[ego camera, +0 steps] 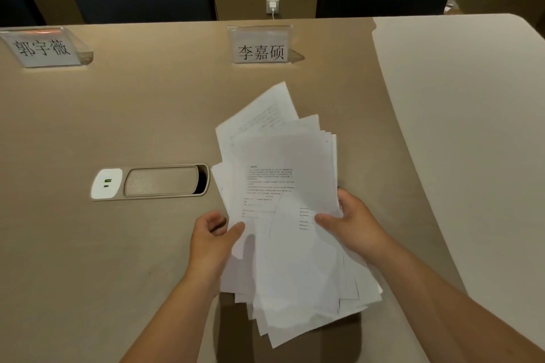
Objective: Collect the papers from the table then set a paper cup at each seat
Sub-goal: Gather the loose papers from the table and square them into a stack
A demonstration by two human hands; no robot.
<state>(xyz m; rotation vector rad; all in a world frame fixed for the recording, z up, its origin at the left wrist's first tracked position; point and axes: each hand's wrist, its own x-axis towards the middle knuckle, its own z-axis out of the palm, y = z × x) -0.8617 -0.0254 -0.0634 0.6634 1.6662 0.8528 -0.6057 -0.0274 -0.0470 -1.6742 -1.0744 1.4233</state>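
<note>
Beige table [118,115], both forearms reach forward. Left hand [211,237] and right hand [354,219] grip messy paper stack [283,215] between them, thumbs on top, sheets fanned beyond the fingers.

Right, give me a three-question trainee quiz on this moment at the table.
1. True or false: both hands hold the stack of papers.
2. How many name cards stand on the table?
3. The power socket panel lies: A) left of the papers, B) right of them, C) under them.

Key: 1 true, left hand and right hand both grip it; 2 two, the left name card and the middle name card; 3 A.
</note>
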